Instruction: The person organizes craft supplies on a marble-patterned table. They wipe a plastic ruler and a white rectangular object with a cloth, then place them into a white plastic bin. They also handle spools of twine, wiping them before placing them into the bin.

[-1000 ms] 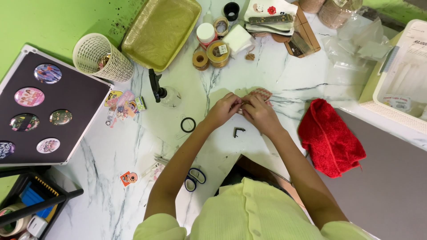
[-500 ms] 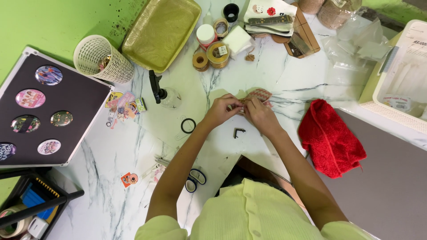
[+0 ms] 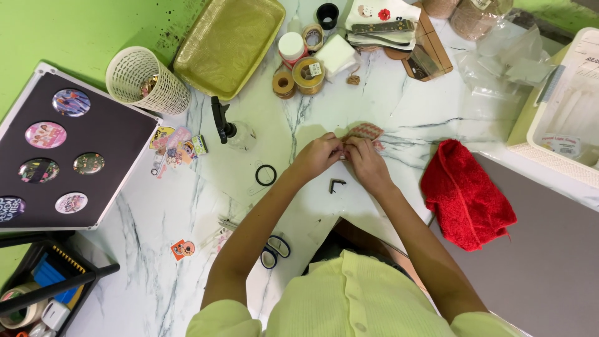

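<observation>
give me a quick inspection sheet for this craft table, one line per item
surface: white marble-look table, with a grey panel at its right
job's things: small zigzag-patterned piece, pinched at its near edge between both hands
clutter: black ring, small dark bracket, scissors, stickers, tape rolls, gold tray, white mesh basket, red towel, black board with round badges
grippers: left hand and right hand meet fingertip to fingertip on the patterned piece
cables: nothing seen
surroundings: green floor; white bin at right; black tray of supplies at lower left
</observation>
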